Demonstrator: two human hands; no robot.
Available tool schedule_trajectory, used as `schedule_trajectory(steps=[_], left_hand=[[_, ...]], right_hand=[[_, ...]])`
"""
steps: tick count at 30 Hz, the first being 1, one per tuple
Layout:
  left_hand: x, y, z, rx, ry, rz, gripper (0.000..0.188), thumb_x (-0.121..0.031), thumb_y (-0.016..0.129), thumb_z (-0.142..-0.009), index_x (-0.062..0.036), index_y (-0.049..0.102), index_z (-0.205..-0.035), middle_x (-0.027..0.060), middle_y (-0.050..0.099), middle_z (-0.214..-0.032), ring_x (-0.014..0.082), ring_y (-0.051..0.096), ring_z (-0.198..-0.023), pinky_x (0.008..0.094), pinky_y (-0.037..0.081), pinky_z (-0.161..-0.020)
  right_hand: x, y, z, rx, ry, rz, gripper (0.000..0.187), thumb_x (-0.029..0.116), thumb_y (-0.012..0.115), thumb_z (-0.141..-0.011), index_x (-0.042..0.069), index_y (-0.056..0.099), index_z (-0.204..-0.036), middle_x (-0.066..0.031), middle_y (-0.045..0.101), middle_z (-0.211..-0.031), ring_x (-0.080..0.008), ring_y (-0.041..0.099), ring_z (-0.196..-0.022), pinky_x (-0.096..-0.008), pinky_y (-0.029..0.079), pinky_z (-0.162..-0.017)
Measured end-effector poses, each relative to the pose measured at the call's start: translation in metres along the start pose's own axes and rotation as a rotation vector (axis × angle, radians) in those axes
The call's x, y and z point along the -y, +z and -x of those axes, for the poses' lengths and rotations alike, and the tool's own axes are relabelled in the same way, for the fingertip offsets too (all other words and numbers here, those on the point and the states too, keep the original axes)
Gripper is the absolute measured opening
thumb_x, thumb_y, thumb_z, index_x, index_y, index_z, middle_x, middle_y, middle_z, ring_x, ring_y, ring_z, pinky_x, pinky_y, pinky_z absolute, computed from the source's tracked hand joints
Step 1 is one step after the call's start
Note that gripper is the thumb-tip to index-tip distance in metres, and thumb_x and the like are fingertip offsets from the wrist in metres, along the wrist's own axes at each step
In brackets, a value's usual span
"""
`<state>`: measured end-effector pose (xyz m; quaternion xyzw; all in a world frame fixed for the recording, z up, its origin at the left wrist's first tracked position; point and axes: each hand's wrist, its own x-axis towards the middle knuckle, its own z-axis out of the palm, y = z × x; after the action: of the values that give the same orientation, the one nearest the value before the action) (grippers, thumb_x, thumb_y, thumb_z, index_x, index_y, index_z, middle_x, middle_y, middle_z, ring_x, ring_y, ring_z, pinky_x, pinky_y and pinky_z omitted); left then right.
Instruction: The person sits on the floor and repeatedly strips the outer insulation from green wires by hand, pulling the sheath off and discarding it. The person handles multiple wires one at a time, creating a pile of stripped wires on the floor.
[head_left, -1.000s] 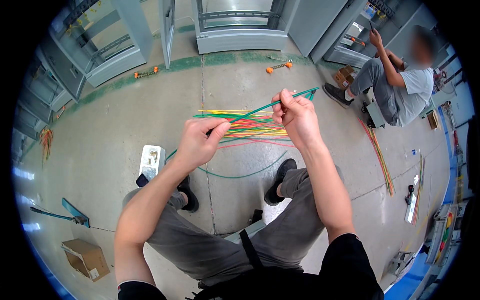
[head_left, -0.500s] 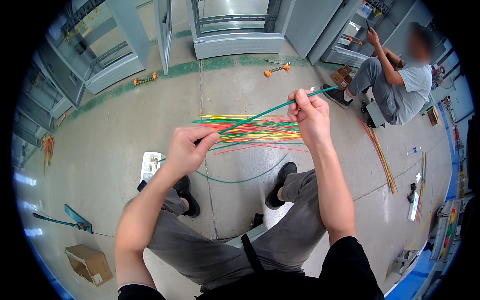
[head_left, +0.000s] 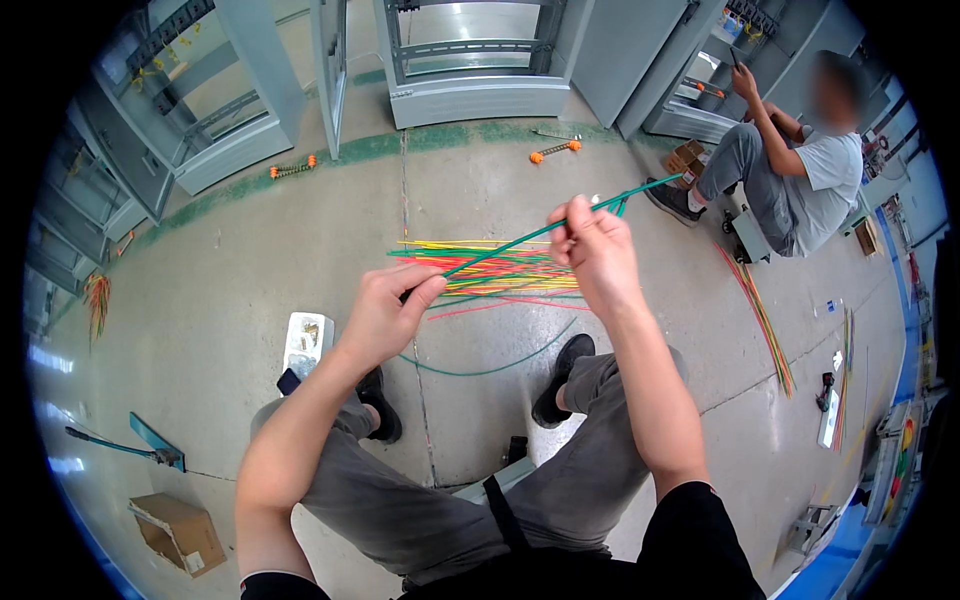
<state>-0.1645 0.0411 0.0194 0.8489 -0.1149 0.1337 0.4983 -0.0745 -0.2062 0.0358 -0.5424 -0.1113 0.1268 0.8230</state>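
Observation:
A green wire (head_left: 510,243) stretches between my hands, sloping up to the right past my right hand. My left hand (head_left: 388,308) is closed on its left part, thumb and fingers pinching it. My right hand (head_left: 600,255) pinches it further right, with the wire's end sticking out beyond. Just past those fingers a short green loop (head_left: 621,205) hangs by the wire; its detail is too small to tell. Below my hands, a heap of red, yellow and green wires (head_left: 490,270) lies on the floor, partly hidden by them. A curved green wire (head_left: 480,373) lies nearer my feet.
A white tray (head_left: 305,340) with small parts stands by my left foot. Grey cabinets (head_left: 480,105) line the far side. At right a person (head_left: 825,185) sits near a cardboard box (head_left: 688,160). More wires (head_left: 757,320) lie right; another box (head_left: 178,530) stands left.
My right hand has moved left and slightly down along the wire, so more of it shows beyond the fingers. A green loop now shows beside it. My left hand has barely shifted.

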Motion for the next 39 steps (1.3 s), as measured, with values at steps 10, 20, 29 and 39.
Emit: schedule_trajectory(steps=[10,20,29,39], left_hand=[[-0.006,-0.007,0.001,0.035,0.054,-0.224,0.014,-0.008,0.062,-0.087,0.0043,0.066,-0.092,0.0131,0.064,-0.071,0.0168,0.054,-0.058,0.0284,0.042,-0.055],[-0.011,-0.003,0.007,-0.101,0.069,-0.116,0.016,-0.010,0.064,-0.087,0.0049,0.066,-0.093,0.0106,0.064,-0.071,0.0146,0.055,-0.060,0.0274,0.044,-0.056],[-0.007,-0.026,0.002,0.109,-0.123,0.110,0.016,-0.011,0.066,-0.086,0.0039,0.068,-0.091,0.0046,0.060,-0.061,0.0062,0.048,-0.055,0.0259,0.040,-0.050],[-0.018,-0.024,-0.007,0.089,-0.066,-0.130,0.016,-0.012,0.063,-0.087,0.0034,0.068,-0.091,0.0146,0.060,-0.062,0.0166,0.058,-0.053,0.0283,0.042,-0.051]], right_hand=[[0.009,-0.009,-0.004,-0.062,-0.164,0.226,0.035,0.028,0.054,-0.097,-0.004,0.060,-0.085,-0.0043,0.052,-0.067,-0.0109,0.044,-0.059,-0.0247,0.039,-0.055],[0.004,-0.007,-0.007,-0.049,-0.053,-0.137,0.032,0.028,0.051,-0.097,-0.001,0.058,-0.086,-0.0041,0.050,-0.069,-0.0121,0.041,-0.060,-0.0251,0.034,-0.054],[0.024,-0.034,-0.008,0.047,-0.081,-0.032,0.032,0.027,0.053,-0.096,-0.003,0.061,-0.089,-0.0037,0.055,-0.072,-0.0107,0.046,-0.061,-0.0237,0.039,-0.055],[0.012,-0.020,-0.010,-0.077,-0.261,0.109,0.029,0.023,0.057,-0.095,-0.004,0.060,-0.089,-0.0042,0.055,-0.072,-0.0100,0.047,-0.060,-0.0241,0.039,-0.053]])
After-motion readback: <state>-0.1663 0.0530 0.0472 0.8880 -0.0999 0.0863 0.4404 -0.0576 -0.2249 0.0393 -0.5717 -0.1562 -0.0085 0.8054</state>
